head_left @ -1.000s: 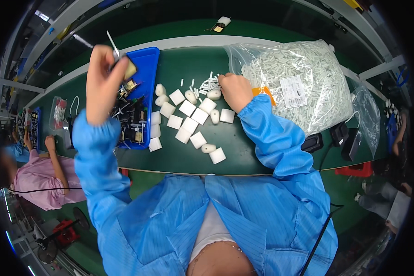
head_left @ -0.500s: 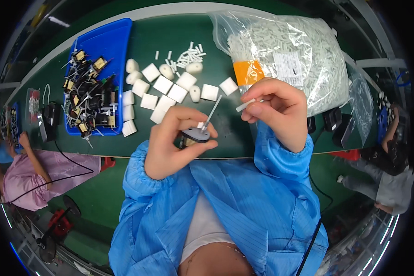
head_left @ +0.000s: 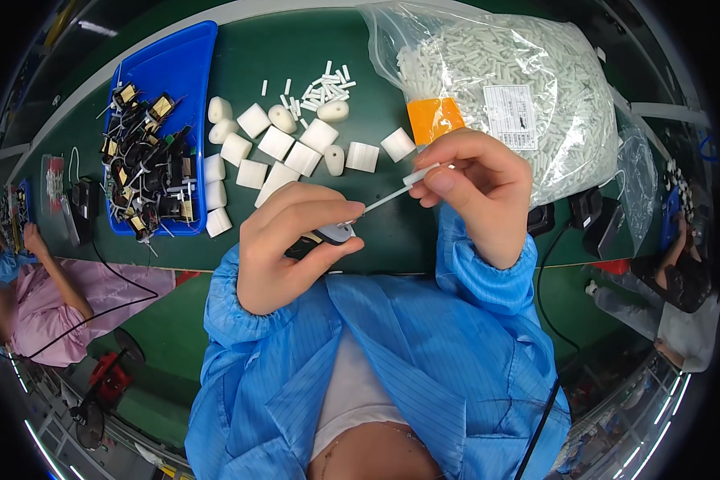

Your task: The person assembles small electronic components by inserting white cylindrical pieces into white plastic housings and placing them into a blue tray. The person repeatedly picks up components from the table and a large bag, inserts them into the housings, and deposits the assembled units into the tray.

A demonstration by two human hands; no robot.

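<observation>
In my left hand (head_left: 284, 244), a small part with a grey disc-shaped face (head_left: 336, 233) and a dark body is held between thumb and fingers. A thin pale rod (head_left: 386, 198) sticks out from it toward the right. My right hand (head_left: 486, 188) pinches a short white tube (head_left: 421, 174) between thumb and forefinger. The rod's far tip meets the tube's near end; whether it has entered the tube is too small to tell. My left fingers hide much of the part's body.
At the left stands a blue tray (head_left: 186, 60) with a heap of dark wired parts (head_left: 148, 164). Several white blocks (head_left: 277, 144) lie beyond my hands, with loose white tubes (head_left: 326, 92) behind. A clear bag of white tubes (head_left: 568, 104) lies at right. Other people sit at both sides.
My left hand has tilted the part, so its rod leans right instead of standing upright. The rod's tip has come to the white tube in my right hand.
</observation>
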